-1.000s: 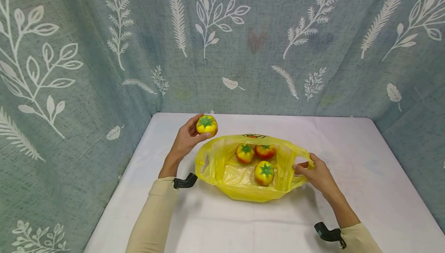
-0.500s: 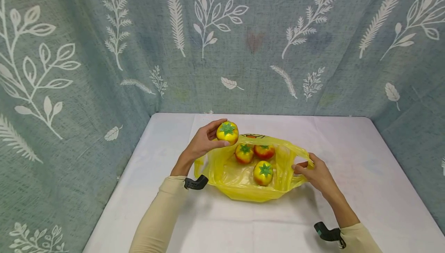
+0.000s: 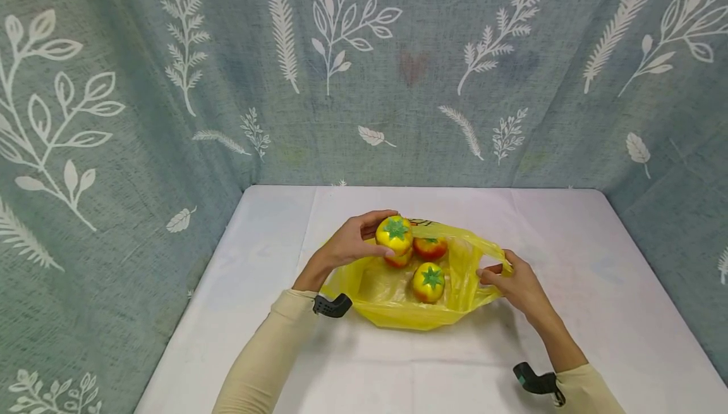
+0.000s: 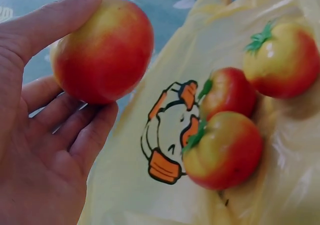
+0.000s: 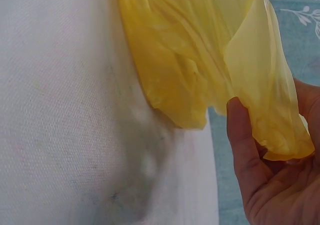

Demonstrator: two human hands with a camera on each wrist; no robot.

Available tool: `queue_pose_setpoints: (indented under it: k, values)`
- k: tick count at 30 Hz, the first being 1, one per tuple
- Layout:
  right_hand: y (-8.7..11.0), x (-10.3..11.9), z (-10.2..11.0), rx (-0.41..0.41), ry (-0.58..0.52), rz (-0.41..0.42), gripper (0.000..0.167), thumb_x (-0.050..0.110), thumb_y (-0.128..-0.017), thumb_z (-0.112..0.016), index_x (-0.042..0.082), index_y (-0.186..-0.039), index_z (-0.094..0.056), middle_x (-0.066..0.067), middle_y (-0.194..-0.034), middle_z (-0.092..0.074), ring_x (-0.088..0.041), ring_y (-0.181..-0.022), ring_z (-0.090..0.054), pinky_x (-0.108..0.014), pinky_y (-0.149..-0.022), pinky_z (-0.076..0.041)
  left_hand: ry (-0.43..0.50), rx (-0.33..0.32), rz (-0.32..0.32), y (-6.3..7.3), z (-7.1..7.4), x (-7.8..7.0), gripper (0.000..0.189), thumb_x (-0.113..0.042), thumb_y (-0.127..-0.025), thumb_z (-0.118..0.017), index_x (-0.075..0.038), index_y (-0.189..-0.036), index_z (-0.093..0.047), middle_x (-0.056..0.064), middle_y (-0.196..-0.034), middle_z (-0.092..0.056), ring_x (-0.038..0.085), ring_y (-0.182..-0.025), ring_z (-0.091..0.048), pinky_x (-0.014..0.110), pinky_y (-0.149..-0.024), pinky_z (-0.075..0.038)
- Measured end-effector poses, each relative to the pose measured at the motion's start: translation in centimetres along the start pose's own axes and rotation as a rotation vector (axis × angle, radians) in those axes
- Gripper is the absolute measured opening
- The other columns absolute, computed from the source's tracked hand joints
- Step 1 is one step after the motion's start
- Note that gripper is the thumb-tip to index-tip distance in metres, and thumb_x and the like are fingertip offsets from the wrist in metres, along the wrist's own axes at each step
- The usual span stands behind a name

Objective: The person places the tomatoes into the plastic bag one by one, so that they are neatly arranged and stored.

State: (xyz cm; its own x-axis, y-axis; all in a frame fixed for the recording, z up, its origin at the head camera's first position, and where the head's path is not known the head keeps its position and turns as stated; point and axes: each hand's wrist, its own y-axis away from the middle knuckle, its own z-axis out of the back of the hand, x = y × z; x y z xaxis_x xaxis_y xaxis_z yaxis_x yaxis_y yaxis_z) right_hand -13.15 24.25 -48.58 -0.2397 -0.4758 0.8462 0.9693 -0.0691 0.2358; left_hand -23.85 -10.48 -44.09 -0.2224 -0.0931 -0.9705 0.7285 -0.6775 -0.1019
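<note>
My left hand grips a yellow-and-red tomato with a green star-shaped top, held above the open mouth of a yellow plastic bag. In the left wrist view, thumb and fingers curve round that tomato. Three more tomatoes lie inside the bag: one at the front, a redder one behind it, and one partly hidden beneath the held tomato. At the bag's right side, my right hand holds the handle loop, and the right wrist view shows yellow plastic between thumb and fingers.
The bag stands on a table with a white cloth. Behind and beside it hangs a blue-green curtain with white leaf prints. An orange-and-black cartoon print marks the bag's wall.
My left hand has carried its tomato rightward and slightly nearer, from beside the bag's left rim to over its opening. The right hand keeps its hold on the handle.
</note>
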Motion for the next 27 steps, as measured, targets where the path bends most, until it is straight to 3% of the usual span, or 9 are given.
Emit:
queue_pose_setpoints:
  k: [9, 18, 27]
  values:
    - [0.0, 0.1, -0.1, -0.004, 0.008, -0.015, 0.068, 0.033, -0.094, -0.072, 0.002, -0.146, -0.042, -0.013, -0.106, -0.066, -0.027, -0.095, -0.057, -0.029, -0.074, -0.050, -0.050, 0.107, 0.016, -0.1, -0.8, 1.0, 0.076, -0.009, -0.084, -0.083, -0.006, -0.151, -0.048, 0.006, -0.148, -0.052, 0.021, -0.131, -0.055, 0.034, -0.109, -0.044]
    - [-0.2, 0.0, 0.0, -0.009, 0.018, -0.005, 0.066, 0.032, -0.094, -0.071, 0.003, -0.145, -0.043, -0.012, -0.106, -0.065, -0.027, -0.096, -0.056, -0.030, -0.080, -0.049, -0.083, 0.215, 0.061, 0.0, -1.5, 0.8, 0.076, -0.012, -0.084, -0.083, -0.005, -0.151, -0.048, 0.007, -0.145, -0.055, 0.019, -0.124, -0.060, 0.032, -0.102, -0.050]
    - [-0.2, 0.1, 0.0, -0.010, 0.023, -0.015, 0.065, 0.031, -0.094, -0.071, 0.003, -0.145, -0.043, -0.013, -0.107, -0.064, -0.027, -0.094, -0.057, -0.030, -0.080, -0.050, -0.104, 0.218, 0.074, 0.2, -1.7, 1.8, 0.076, -0.009, -0.085, -0.082, -0.002, -0.151, -0.045, 0.009, -0.147, -0.052, 0.020, -0.126, -0.058, 0.036, -0.106, -0.047]
